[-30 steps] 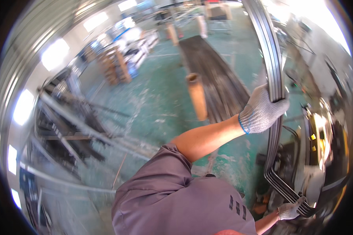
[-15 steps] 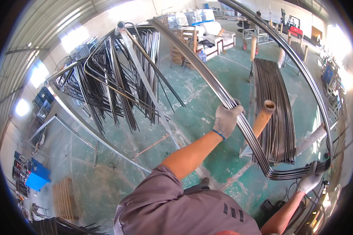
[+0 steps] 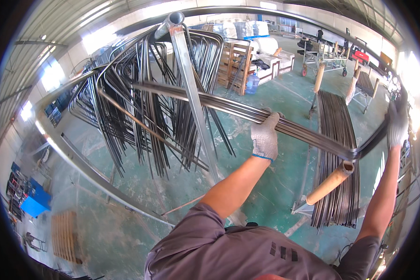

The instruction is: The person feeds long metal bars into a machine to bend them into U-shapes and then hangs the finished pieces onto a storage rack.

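My left hand (image 3: 265, 137), in a pale knitted glove, is closed round one long leg of a bundle of bent metal tubes (image 3: 312, 135). The free end of this leg reaches left across the slanting post (image 3: 192, 88) of a metal rack and overlaps other bent tubes (image 3: 109, 119) hanging there. Raised at the far right, my gloved right hand (image 3: 397, 125) grips the short side of the bundle near a bend; motion smears it. From there the other long leg (image 3: 247, 10) arcs across the top of the view.
Below the bundle, dark lengths of metal (image 3: 336, 196) lie stacked on a stand with a cardboard-brown upright tube (image 3: 330, 184). A wooden pallet (image 3: 240, 60), white wrapped goods (image 3: 277, 63) and a wheeled cart (image 3: 326, 60) stand behind. At lower left are a blue box (image 3: 36, 198) and a slatted pallet (image 3: 65, 235).
My right hand has risen from the lower right, lifting the bent end. The bundle has turned flatter, its free end swinging left and down across the rack. My left hand keeps its hold.
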### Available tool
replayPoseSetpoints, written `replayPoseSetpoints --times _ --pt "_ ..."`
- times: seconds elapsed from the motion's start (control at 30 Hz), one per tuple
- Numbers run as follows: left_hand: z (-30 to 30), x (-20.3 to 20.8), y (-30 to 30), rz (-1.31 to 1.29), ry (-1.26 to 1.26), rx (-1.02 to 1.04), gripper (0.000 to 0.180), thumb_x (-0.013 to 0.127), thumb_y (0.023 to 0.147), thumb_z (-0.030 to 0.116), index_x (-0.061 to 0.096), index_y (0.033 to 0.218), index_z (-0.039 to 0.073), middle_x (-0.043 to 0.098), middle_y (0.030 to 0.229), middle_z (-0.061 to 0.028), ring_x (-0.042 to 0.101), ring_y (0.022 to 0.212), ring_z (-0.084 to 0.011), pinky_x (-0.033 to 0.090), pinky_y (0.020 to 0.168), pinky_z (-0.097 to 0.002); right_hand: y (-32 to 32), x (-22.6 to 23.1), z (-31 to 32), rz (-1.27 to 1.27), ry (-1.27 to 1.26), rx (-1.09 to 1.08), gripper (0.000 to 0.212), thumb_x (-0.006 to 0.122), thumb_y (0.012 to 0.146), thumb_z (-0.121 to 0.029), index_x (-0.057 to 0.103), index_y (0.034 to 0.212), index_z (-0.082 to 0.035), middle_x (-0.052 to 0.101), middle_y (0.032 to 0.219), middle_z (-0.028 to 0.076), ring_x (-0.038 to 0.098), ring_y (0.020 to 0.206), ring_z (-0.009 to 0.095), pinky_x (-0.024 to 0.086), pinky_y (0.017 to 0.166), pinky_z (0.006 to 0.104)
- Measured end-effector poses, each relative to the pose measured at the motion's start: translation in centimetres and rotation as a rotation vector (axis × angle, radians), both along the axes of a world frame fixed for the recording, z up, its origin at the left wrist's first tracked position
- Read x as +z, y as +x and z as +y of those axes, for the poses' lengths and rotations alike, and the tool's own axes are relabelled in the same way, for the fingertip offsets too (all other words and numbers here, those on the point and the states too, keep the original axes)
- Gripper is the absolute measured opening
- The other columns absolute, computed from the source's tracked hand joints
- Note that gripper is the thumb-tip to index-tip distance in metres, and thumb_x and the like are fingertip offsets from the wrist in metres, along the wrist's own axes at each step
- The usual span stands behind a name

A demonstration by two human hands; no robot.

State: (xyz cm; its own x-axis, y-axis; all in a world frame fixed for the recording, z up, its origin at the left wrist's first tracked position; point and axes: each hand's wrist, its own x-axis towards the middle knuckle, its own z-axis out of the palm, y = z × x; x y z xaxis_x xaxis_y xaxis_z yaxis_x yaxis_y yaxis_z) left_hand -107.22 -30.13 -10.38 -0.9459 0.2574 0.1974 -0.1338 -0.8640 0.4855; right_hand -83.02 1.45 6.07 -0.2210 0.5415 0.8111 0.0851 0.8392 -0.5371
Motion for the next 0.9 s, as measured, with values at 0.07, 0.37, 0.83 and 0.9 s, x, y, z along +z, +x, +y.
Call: replayPoseSetpoints --times 0.07,0.37,0.83,0.9 --pt "-0.3 1.2 -2.4 0.050 0.054 0.016 0.018 0.065 0.091 -0.003 0.060 0.108 0.001 0.068 0.096 -0.0094 0.067 0.088 -0.0209 0.053 0.082 -0.0334 -5.3 4.1 -0.5 -0.053 0.095 -0.005 0.038 0.057 0.103 -0.024 0.057 0.137 -0.007 0.062 0.094 0.003 0.053 0.078 0.010 0.048 0.071 0.0286" --pt "-1.4 5.7 -9.8 0.249 0.109 -0.084 0.019 0.058 0.103 0.014 0.066 0.115 0.002 0.069 0.112 -0.0095 0.066 0.105 -0.0218 0.053 0.097 -0.0405 -32.0 8.6 -13.8 -0.467 0.416 0.206 0.038 0.064 0.099 -0.023 0.061 0.132 -0.006 0.066 0.101 0.009 0.060 0.089 0.018 0.051 0.080 0.0322" --pt "12.7 -3.4 -4.9 0.482 -0.618 -0.066 0.026 0.053 0.108 0.018 0.061 0.125 -0.001 0.069 0.113 -0.0133 0.067 0.098 -0.0235 0.054 0.097 -0.0410 -11.8 -5.7 8.9 -0.040 0.154 0.112 0.038 0.074 0.092 -0.022 0.068 0.125 -0.003 0.074 0.113 0.019 0.072 0.107 0.030 0.056 0.095 0.0377" --pt "16.1 -6.0 -0.2 0.520 -0.783 -0.173 0.020 0.055 0.105 0.006 0.061 0.122 -0.002 0.069 0.111 -0.0128 0.067 0.098 -0.0202 0.056 0.093 -0.0353 -5.0 -19.2 18.8 0.000 -0.106 -0.302 0.033 0.070 0.094 -0.029 0.069 0.116 -0.005 0.075 0.102 0.016 0.071 0.090 0.032 0.056 0.085 0.0396"
